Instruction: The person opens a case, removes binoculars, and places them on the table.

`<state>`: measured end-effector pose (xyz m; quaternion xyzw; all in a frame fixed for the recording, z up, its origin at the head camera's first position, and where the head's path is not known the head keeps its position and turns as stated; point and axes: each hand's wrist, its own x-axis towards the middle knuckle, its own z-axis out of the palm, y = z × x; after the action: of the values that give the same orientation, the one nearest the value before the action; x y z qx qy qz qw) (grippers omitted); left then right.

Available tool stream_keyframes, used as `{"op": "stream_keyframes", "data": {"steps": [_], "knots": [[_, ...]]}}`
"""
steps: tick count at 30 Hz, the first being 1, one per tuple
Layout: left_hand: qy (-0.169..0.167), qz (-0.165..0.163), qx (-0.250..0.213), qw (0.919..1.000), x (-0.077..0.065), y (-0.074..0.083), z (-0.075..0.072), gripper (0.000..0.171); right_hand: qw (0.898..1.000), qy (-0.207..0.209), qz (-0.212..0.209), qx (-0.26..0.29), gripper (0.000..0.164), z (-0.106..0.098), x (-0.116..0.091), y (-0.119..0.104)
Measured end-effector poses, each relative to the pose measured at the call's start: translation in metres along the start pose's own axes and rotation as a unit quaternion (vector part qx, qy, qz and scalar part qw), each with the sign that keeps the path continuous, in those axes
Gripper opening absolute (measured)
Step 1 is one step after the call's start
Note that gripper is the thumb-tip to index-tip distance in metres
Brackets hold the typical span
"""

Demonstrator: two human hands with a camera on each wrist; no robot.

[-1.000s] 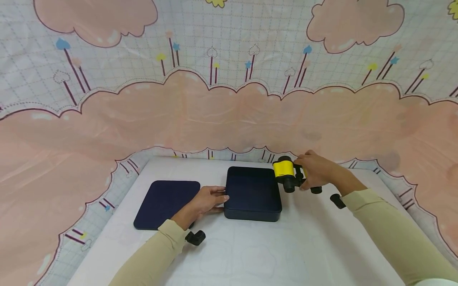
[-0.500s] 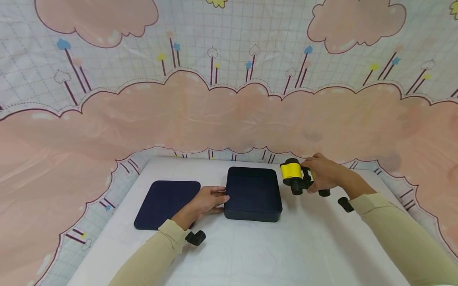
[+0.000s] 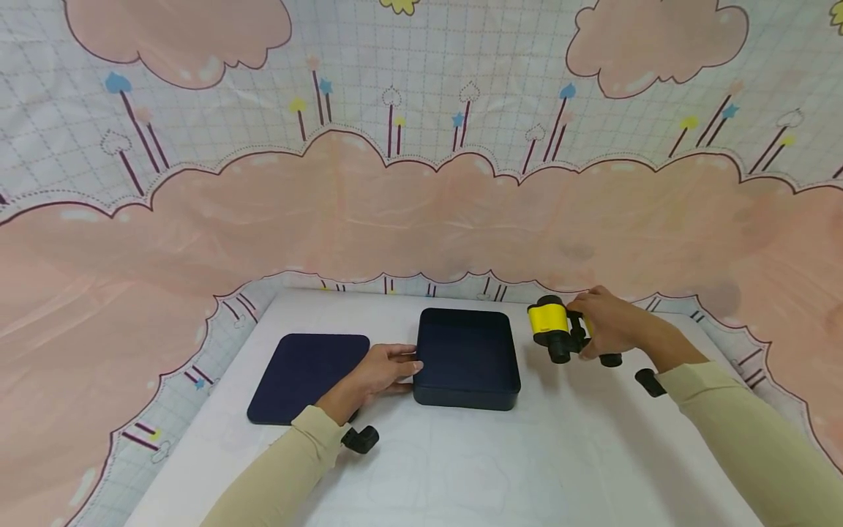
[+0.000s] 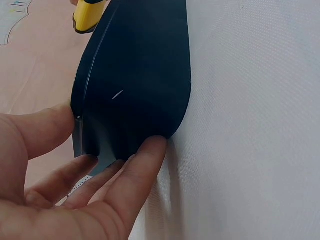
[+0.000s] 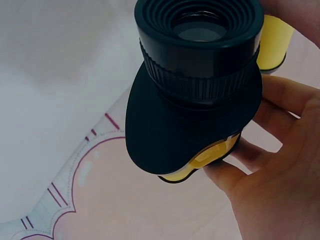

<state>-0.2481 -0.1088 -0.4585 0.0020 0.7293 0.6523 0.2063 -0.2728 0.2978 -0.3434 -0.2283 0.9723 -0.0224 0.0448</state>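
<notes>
My right hand (image 3: 609,318) grips yellow-and-black binoculars (image 3: 549,320) just right of the box, and a shadow lies on the table under them. Close up in the right wrist view, a black eyepiece (image 5: 200,60) fills the top middle, with fingers (image 5: 285,95) around the body behind it. The dark blue box (image 3: 467,395) stands with its open top up and nothing visible inside. At its left side, my left hand (image 3: 375,373) holds the wall, thumb on the rim and fingers against the outside. The left wrist view shows the box's outer wall (image 4: 135,65) close up.
A flat dark blue lid (image 3: 303,373) lies on the white table (image 3: 461,468) left of the box, partly behind the left hand. A patterned cloth (image 3: 421,212) hangs behind the table. Black wrist cameras (image 3: 361,439) sit at both cuffs.
The right hand has carried the binoculars to the right, away from the box's edge and slightly nearer to me. Left hand, box and lid stay where they were.
</notes>
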Motion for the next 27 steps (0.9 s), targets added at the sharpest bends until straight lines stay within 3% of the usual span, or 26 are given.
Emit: {"op": "stream_keyframes", "data": {"steps": [27], "knots": [[-0.001,-0.005,-0.014,0.9999,0.001,0.0,0.0,0.057,1.0,0.004,0.01,0.0,0.088,0.01,-0.01,0.024]]}}
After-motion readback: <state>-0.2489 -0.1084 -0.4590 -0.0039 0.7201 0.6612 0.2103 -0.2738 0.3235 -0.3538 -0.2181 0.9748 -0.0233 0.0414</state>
